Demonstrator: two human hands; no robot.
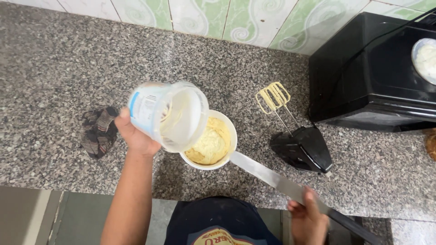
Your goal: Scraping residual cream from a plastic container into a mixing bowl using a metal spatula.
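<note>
Head view, left hand point(135, 136) gripping tilted plastic tub point(167, 115), right hand point(308, 220) gripping knife point(277, 179)

Left arm comes up from bottom centre-left, forearm bare, extended forward and nearly straight, wrist roughly in line with the forearm. Left hand point(136, 136) is wrapped around something from the underside/back: thumb up on the near-left side, fingers curled out of sight behind it, grip closed, load held tilted on its side above the counter. Right hand point(309, 218) sits low at the bottom edge, right of centre, only the hand and a bit of wrist in frame. It's closed around a handle, thumb laid along the top pointing forward-left, fingers curled underneath. Right forearm out of view. Hands well apart, left ahead of and higher in frame than right.
</note>
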